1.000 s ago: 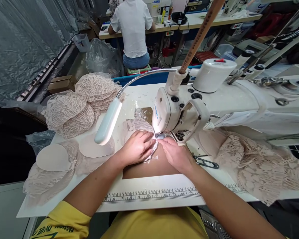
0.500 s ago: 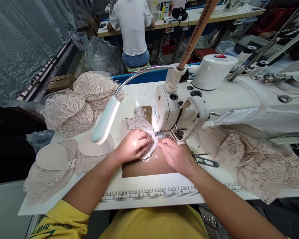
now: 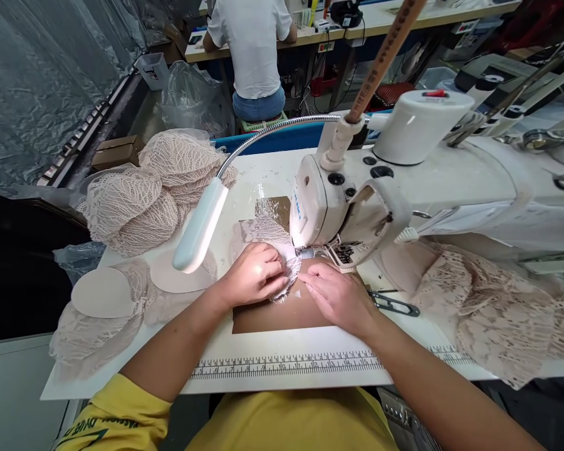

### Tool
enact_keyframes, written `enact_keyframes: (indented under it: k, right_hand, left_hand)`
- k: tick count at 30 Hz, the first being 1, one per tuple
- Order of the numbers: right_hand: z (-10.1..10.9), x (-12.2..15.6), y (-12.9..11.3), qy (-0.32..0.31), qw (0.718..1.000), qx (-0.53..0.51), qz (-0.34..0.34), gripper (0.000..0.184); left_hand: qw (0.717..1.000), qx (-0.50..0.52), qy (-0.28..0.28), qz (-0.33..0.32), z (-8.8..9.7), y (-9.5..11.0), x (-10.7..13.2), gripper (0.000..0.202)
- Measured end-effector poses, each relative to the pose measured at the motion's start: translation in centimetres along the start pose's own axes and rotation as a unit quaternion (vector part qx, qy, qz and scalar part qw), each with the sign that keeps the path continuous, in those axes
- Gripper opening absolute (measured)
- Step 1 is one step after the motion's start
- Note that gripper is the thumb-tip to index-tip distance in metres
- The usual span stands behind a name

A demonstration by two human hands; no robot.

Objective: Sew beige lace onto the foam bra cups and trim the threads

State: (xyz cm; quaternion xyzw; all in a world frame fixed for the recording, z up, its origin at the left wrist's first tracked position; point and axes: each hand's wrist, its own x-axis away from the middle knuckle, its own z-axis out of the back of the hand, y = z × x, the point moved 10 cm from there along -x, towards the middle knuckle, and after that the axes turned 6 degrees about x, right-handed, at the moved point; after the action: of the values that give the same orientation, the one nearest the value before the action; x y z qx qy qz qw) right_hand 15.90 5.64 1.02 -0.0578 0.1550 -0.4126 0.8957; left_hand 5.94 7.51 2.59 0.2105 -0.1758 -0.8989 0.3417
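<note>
A beige lace piece (image 3: 266, 230) lies under the head of a white sewing machine (image 3: 316, 203), its near end curving toward me. My left hand (image 3: 256, 274) rests on it with curled fingers, gripping the lace to the left of the needle area. My right hand (image 3: 336, 291) lies just right of the needle, fingers pressed together and thumb and fingertips at the lace's edge. The fingertips partly hide that edge. Under both hands is a brown plate (image 3: 272, 319) on the table. Thread snips (image 3: 395, 305) lie right of my right hand.
Stacked lace pieces (image 3: 126, 200) stand at the back left, with smooth beige cups (image 3: 102, 293) nearer. More lace (image 3: 491, 313) heaps at the right. A gooseneck lamp (image 3: 200, 225) hangs over the table left of the machine. A ruler strip (image 3: 282, 365) runs along the front. A person (image 3: 254, 56) sits beyond.
My left fingers have curled in more over the lace. My right hand stays by the lace edge, its fingers slightly shifted. The view has shifted slightly.
</note>
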Motion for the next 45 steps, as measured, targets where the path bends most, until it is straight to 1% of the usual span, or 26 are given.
enact_keyframes:
  k: [3, 5, 9, 14, 16, 18, 20, 22, 24, 26, 29, 31, 36, 41, 45]
  right_hand:
    - [-0.2, -0.1, -0.2, -0.005, 1.000, 0.004, 0.004, 0.030]
    - [-0.1, -0.1, -0.2, 0.008, 1.000, 0.001, 0.002, 0.031]
    - [0.2, 0.1, 0.3, 0.039, 0.999, -0.008, -0.024, 0.031]
    - [0.1, 0.2, 1.0, 0.035, 0.998, 0.000, -0.056, 0.034]
    - [0.0, 0.0, 0.9, 0.024, 0.998, 0.012, -0.058, 0.035]
    - [-0.3, -0.3, 0.3, -0.005, 0.998, 0.029, -0.047, 0.035]
    - [-0.7, -0.6, -0.3, -0.038, 0.998, 0.042, -0.029, 0.032]
    - [-0.9, -0.7, -0.7, -0.058, 0.997, 0.048, -0.020, 0.028]
    - [-0.8, -0.7, -0.9, -0.059, 0.997, 0.043, -0.020, 0.026]
    - [-0.8, -0.6, -0.9, -0.056, 0.998, 0.034, -0.021, 0.028]
    - [-0.8, -0.5, -0.8, -0.059, 0.998, 0.030, -0.023, 0.030]
    - [-1.0, -0.5, -0.8, -0.064, 0.997, 0.035, -0.025, 0.029]
    - [-0.9, -0.7, -0.8, -0.060, 0.997, 0.042, -0.026, 0.030]
    - [-0.8, -0.9, -0.4, -0.049, 0.997, 0.051, -0.036, 0.031]
    - [-0.5, -1.0, -0.4, -0.026, 0.997, 0.057, -0.036, 0.034]
  left_hand:
    - [0.999, -0.020, -0.018, 0.016, -0.6, 0.3, -0.3, 0.023]
    - [0.999, -0.024, -0.017, 0.024, -0.8, 0.3, -0.4, 0.023]
    - [0.999, 0.012, -0.013, 0.029, -1.0, 0.0, -0.5, 0.020]
    - [0.997, 0.059, -0.013, 0.041, -1.0, -0.5, -0.5, 0.020]
    - [0.997, 0.069, -0.008, 0.045, -0.9, -0.5, -0.5, 0.022]
    - [0.996, 0.080, -0.002, 0.048, -0.7, -0.4, -0.6, 0.024]
    - [0.994, 0.094, 0.012, 0.046, -0.3, -0.4, -0.6, 0.023]
    - [0.994, 0.099, 0.024, 0.031, 0.1, -0.3, -0.6, 0.022]
    - [0.996, 0.084, 0.025, 0.008, 0.1, 0.0, -0.6, 0.024]
    - [0.999, 0.051, 0.007, -0.011, -0.3, 0.2, -0.5, 0.028]
    - [1.000, -0.001, -0.023, -0.020, -1.3, 0.4, -0.4, 0.031]
    - [0.999, -0.023, -0.029, -0.020, -1.7, 0.6, -0.4, 0.032]
    - [0.999, -0.046, -0.014, -0.020, -1.7, 1.0, -0.5, 0.032]
    - [0.998, -0.066, -0.005, -0.006, -1.8, 0.5, -0.7, 0.034]
    - [0.997, -0.082, -0.006, -0.001, -2.0, 0.3, -0.8, 0.037]
